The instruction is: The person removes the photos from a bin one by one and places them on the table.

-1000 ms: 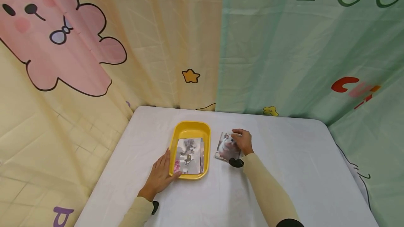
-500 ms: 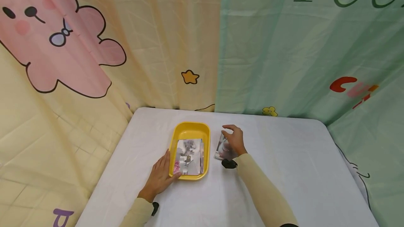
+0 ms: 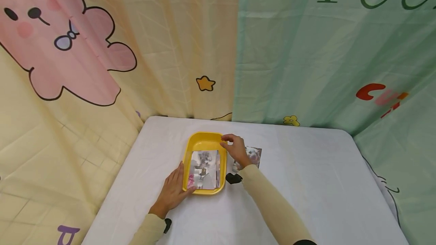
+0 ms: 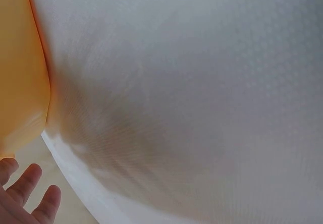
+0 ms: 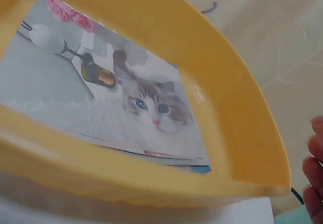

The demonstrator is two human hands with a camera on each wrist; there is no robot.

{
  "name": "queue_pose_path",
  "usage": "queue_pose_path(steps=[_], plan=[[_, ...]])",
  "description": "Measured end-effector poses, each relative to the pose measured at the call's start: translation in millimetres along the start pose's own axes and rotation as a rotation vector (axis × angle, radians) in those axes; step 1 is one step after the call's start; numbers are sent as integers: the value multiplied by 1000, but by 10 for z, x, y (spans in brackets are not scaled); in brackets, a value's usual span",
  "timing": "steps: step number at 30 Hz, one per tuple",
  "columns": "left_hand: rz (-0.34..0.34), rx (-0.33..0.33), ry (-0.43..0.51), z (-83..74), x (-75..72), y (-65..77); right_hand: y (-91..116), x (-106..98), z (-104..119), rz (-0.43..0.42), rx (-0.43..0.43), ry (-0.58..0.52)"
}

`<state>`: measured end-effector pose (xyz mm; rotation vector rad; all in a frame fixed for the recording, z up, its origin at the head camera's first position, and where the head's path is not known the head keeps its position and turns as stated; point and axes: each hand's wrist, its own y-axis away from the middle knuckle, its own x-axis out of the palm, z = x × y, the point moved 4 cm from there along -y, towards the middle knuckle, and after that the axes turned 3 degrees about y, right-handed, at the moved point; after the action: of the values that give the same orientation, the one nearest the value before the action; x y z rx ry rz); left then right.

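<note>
A yellow tray (image 3: 205,144) holds a stack of photo cards (image 3: 203,167), and the top one pictures a cat, seen close in the right wrist view. My left hand (image 3: 170,192) rests along the tray's left side with its fingers extended and its thumb over the near rim. At the tray's far right rim hovers my right hand (image 3: 237,150), fingers loosely bent, with nothing seen between them. Only its fingertips (image 5: 315,156) show in the right wrist view. Behind that hand, an animal photo card (image 3: 255,155) lies on the table, partly hidden.
A white cloth covers the table (image 3: 306,177). Printed curtains (image 3: 289,48) hang at the back and on both sides, close to the table's edges. The right forearm crosses the table's near right part.
My right hand has moved left from above the animal photo card to the tray's right rim, uncovering that card's right part. The left hand stays at the tray.
</note>
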<state>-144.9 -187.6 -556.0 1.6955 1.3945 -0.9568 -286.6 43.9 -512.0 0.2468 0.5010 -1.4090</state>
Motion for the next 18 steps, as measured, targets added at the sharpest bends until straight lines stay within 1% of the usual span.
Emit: queue_pose_path(steps=[3, 5, 10, 14, 18], plan=[[-6, 4, -5, -4, 0, -2, 2, 108, 66, 44, -50, 17], [-13, 7, -6, -7, -2, -2, 2, 179, 94, 72, -66, 26], [-22, 21, -11, -4, -5, 2, 4, 333, 135, 121, -46, 36], [-31, 32, -10, 6, -6, 1, 15, 443, 148, 147, -24, 39], [-46, 46, -14, 10, -1, 3, 24, 538, 166, 159, 3, 66]])
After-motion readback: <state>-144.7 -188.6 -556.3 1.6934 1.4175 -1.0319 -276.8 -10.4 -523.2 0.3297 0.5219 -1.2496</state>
